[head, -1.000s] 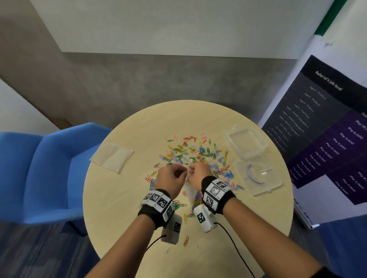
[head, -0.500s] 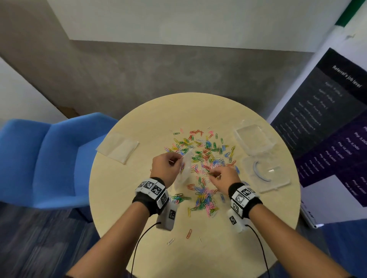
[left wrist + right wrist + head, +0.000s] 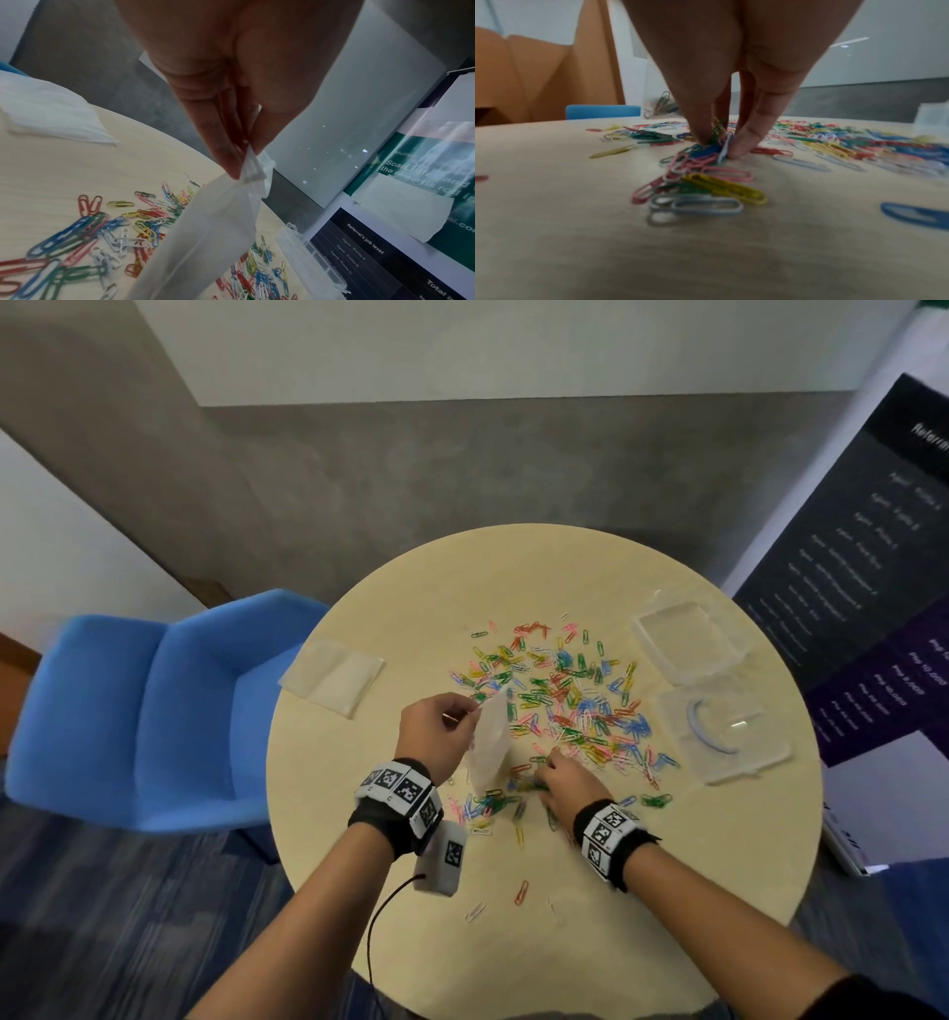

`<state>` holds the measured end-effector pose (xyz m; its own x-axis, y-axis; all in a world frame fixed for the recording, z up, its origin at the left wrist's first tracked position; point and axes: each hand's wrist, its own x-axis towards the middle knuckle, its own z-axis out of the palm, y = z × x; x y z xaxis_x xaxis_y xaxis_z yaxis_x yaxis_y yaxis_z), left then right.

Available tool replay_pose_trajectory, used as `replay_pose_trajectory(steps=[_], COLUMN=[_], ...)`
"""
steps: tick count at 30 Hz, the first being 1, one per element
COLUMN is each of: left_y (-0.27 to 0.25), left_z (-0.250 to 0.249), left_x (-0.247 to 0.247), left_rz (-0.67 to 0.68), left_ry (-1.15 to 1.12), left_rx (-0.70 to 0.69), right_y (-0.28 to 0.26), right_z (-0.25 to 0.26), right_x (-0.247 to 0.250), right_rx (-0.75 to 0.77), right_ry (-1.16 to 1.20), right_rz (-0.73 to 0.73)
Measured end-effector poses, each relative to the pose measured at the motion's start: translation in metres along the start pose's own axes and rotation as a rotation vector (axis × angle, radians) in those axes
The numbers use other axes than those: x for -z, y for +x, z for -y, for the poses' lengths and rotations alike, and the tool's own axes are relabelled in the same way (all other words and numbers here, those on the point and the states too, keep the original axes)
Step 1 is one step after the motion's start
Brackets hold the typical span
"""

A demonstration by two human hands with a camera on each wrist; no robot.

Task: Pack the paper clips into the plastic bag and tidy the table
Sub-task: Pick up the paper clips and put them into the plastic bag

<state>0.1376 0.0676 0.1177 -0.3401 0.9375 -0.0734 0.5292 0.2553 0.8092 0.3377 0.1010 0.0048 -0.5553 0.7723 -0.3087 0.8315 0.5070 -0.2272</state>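
Coloured paper clips (image 3: 570, 695) lie scattered over the round wooden table (image 3: 667, 865). My left hand (image 3: 439, 729) pinches the top edge of a clear plastic bag (image 3: 490, 747), which hangs down to the table beside the clips. In the left wrist view the fingertips (image 3: 231, 162) pinch the bag (image 3: 205, 239) at its rim. My right hand (image 3: 557, 775) is down on the table at the near edge of the pile. In the right wrist view its thumb and fingers (image 3: 746, 140) pinch a small bunch of clips (image 3: 713, 146).
A pile of clear plastic bags (image 3: 334, 677) lies at the table's left edge. An open clear plastic box (image 3: 714, 690) lies at the right, its lid farther back. A blue chair (image 3: 138, 711) stands left of the table, a printed banner (image 3: 873, 588) to the right.
My hands have parted. The left keeps the bag and has moved left; the right has let go of it, gone down to the table and closed on a bunch of clips.
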Motion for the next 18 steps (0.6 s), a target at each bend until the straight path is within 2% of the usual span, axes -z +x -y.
replay_pose_trajectory(steps=[3, 5, 8, 11, 13, 15, 18], left_y=[0.0, 0.0, 0.001, 0.002, 0.001, -0.001, -0.006], left_z=[0.003, 0.003, 0.001, 0.001, 0.0, -0.002, -0.009], left_x=[0.0, 0.0, -0.002, -0.007, -0.012, -0.016, -0.021], left_rz=[0.004, 0.008, 0.008, 0.016, 0.027, 0.037, 0.041], left_ry=[0.024, 0.034, 0.042, 0.033, 0.009, -0.02, -0.053], left_rx=[0.006, 0.01, 0.009, 0.011, 0.01, 0.009, -0.014], right_y=[0.001, 0.0, -0.004, -0.01, -0.011, -0.008, -0.004], right_z=[-0.004, -0.01, -0.026, -0.034, -0.029, -0.019, 0.001], right_x=[0.004, 0.016, 0.032, 0.05, 0.072, 0.096, 0.116], right_rx=[0.003, -0.078, -0.296, -0.427, -0.413, -0.345, -0.242], right_ry=[0.018, 0.178, 0.584, 1.162, 1.525, 1.754, 1.842], right_rz=[-0.003, -0.001, -0.043, -0.033, -0.002, 0.005, 0.016])
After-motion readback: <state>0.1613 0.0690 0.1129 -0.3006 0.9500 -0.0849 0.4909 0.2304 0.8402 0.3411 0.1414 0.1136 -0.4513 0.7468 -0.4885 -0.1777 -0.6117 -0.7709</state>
